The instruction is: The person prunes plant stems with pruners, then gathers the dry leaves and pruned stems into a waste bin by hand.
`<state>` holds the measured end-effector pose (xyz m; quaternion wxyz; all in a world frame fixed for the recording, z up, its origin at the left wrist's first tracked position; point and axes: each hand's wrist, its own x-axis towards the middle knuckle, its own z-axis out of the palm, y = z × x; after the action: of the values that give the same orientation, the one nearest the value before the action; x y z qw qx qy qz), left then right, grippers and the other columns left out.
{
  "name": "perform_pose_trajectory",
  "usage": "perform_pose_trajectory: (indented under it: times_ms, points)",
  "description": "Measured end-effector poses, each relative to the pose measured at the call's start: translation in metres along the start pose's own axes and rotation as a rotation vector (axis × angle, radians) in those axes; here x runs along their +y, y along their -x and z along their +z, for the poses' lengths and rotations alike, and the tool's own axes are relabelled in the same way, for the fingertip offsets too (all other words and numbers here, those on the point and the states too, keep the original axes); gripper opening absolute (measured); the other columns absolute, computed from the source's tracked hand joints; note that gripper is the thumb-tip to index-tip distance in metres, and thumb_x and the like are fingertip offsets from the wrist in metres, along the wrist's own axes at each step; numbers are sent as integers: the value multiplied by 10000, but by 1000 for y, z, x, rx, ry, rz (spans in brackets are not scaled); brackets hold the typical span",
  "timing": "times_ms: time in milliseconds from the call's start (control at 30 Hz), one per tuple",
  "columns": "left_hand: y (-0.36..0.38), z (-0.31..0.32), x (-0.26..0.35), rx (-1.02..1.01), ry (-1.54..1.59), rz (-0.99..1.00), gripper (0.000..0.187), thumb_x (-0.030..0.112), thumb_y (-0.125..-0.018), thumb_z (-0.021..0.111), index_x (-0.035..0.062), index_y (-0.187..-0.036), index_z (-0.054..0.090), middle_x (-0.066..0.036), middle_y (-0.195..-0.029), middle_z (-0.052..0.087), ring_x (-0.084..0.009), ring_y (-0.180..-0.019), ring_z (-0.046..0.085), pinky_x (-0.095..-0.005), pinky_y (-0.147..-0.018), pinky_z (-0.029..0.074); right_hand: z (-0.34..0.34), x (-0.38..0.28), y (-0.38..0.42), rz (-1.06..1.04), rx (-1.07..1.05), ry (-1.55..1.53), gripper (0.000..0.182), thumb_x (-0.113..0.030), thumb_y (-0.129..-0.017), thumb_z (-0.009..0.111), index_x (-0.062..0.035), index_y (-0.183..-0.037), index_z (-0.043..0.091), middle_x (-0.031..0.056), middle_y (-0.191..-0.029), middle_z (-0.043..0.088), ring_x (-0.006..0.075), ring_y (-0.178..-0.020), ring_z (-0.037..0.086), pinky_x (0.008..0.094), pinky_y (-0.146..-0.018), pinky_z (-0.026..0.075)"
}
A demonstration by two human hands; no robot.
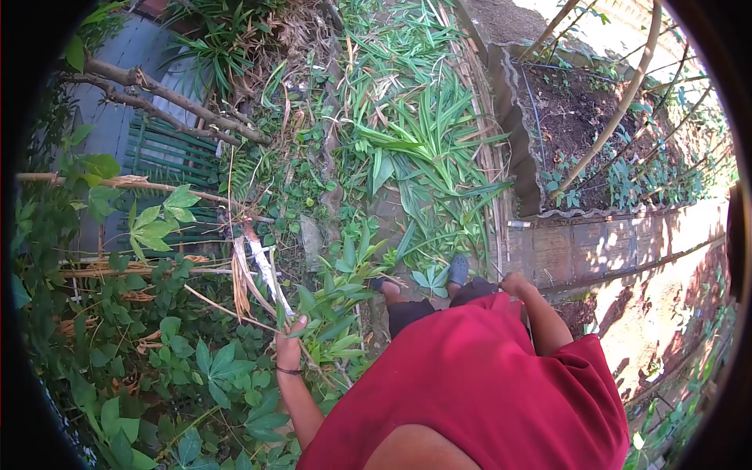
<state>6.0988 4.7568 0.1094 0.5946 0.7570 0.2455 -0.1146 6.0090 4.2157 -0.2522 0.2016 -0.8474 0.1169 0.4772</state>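
My left hand (288,346), with a dark band at the wrist, is closed around a thin branch among the leaves at the left. A pale, whitish stem (262,258) rises from just above the fingers toward a cluster of dry, brown hanging leaves (240,283). Green leafy shoots (337,301) crowd in to the right of this hand. On the other side of my body, my right hand (515,283) is closed near my hip. A thin, narrow thing sticks out of it, too small to name.
Cut long green leaves (423,133) cover the path ahead of my feet. Right of it stands a soil bed (580,102) edged with corrugated sheet (523,133), beside a low block wall (580,249). Bare branches (168,98) reach in from the left above a green slatted frame (168,149).
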Motion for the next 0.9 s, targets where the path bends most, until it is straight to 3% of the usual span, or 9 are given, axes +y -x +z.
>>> perform_pose_trajectory:
  times_ms: [33, 433, 667, 733, 900]
  points:
    - [0, 0, -1, 0, 1, 0, 353, 165, -879, 678, -30, -1165, 612, -67, -1070, 638, -157, -964, 588, -308, -876, 449, -7, -5, 5, 13, -59, 30, 537, -482, -891, 530, -27, -1143, 666, 212, -1273, 590, 368, -1203, 550, 432, -1011, 448]
    - [-2, -3, -9, -13, 13, -2, 362, 173, -885, 673, -40, -1171, 612, -77, -1090, 645, -161, -977, 592, -301, -891, 437, -13, -17, 13, 14, -11, -13, 512, -448, -863, 537, -7, -1076, 688, 231, -1188, 626, 370, -1148, 582, 435, -984, 467]
    - [2, 1, -3, -23, -13, 0, 366, 177, -888, 670, -38, -1178, 610, -80, -1102, 642, -161, -995, 586, -302, -902, 432, 1, -3, -3, 38, -25, -26, 516, -445, -864, 560, -4, -1105, 676, 223, -1216, 617, 364, -1170, 572, 424, -997, 461]
    - [1, -1, -5, -25, -16, 5, 370, 178, -886, 672, -37, -1180, 608, -79, -1104, 640, -160, -996, 584, -302, -902, 432, 16, 11, -15, -23, 79, -47, 422, -368, -853, 537, -3, -989, 698, 249, -1075, 656, 404, -1034, 624, 465, -905, 494]
    - [2, 0, -6, -28, -21, 4, 405, 184, -880, 678, -41, -1205, 586, -80, -1099, 629, -168, -1002, 576, -306, -907, 431, 6, 3, -11, 3, 34, -20, 440, -384, -862, 531, -4, -1010, 695, 248, -1085, 654, 402, -1048, 618, 463, -910, 490]
